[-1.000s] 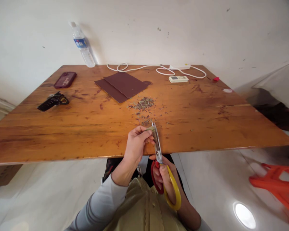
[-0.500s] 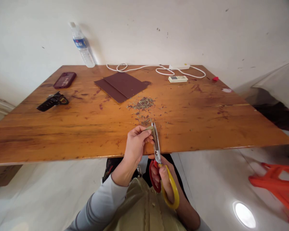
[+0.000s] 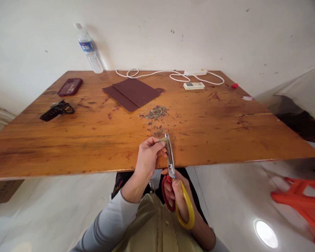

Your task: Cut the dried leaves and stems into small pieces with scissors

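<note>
Between thumb and fingers, my left hand (image 3: 148, 155) pinches a small olive-brown piece (image 3: 163, 139), thin like paper or sandpaper; most of it is hidden by the fingers. My right hand (image 3: 180, 196) grips a pair of scissors (image 3: 171, 164) with one red and one yellow handle. The blades point away from me, nearly together, right beside the left fingertips and against the piece's edge. Just beyond the scissor tips, a scattered pile of tiny clippings (image 3: 157, 112) lies on the wooden table (image 3: 94, 147). Behind it rest two dark maroon sheets (image 3: 136, 91), one overlapping the other.
A plastic bottle (image 3: 90, 52) leans against the wall at the back left. A maroon phone case (image 3: 70, 86) and a black strap-like item (image 3: 57, 110) lie on the left. At the back are a white power strip (image 3: 195, 72) and a remote (image 3: 194, 86). An orange stool (image 3: 296, 196) stands right.
The scissor handles have shifted very slightly, and the blades look a touch different in angle. My left hand keeps its place with the piece.
</note>
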`<act>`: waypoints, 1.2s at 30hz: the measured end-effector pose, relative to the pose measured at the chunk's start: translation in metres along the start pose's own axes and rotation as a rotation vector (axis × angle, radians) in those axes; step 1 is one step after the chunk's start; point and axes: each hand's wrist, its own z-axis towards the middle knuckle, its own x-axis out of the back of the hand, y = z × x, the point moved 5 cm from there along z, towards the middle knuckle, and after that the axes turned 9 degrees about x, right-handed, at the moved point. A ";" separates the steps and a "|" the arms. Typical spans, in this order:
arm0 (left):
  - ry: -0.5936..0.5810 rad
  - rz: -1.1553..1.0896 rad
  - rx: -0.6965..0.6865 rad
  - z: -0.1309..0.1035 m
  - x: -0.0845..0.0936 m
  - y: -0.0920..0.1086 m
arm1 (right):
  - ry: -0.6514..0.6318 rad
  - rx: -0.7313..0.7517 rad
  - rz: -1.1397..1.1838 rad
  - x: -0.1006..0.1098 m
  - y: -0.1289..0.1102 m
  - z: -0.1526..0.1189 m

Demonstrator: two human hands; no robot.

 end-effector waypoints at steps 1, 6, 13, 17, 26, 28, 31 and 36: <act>0.001 -0.003 0.002 0.000 0.000 0.000 | 0.002 -0.003 -0.003 0.000 0.000 0.000; -0.005 -0.018 0.005 0.000 0.000 0.000 | 0.009 -0.009 -0.018 0.000 -0.003 0.000; -0.032 0.000 0.023 0.000 -0.001 0.000 | -0.010 0.010 -0.002 0.003 -0.005 0.000; -0.030 0.015 0.022 0.000 -0.001 0.000 | -0.063 0.030 -0.003 0.003 -0.004 0.001; -0.048 0.024 0.024 0.001 0.000 -0.002 | -0.015 -0.014 -0.057 0.007 -0.005 0.004; -0.051 0.019 0.023 0.001 0.000 -0.002 | -0.008 -0.029 -0.065 0.008 -0.006 0.005; -0.044 0.023 0.027 0.001 0.000 -0.001 | 0.002 -0.045 -0.074 0.009 -0.008 0.005; -0.054 0.020 0.034 0.001 0.000 -0.002 | 0.011 -0.044 -0.085 0.011 -0.007 0.004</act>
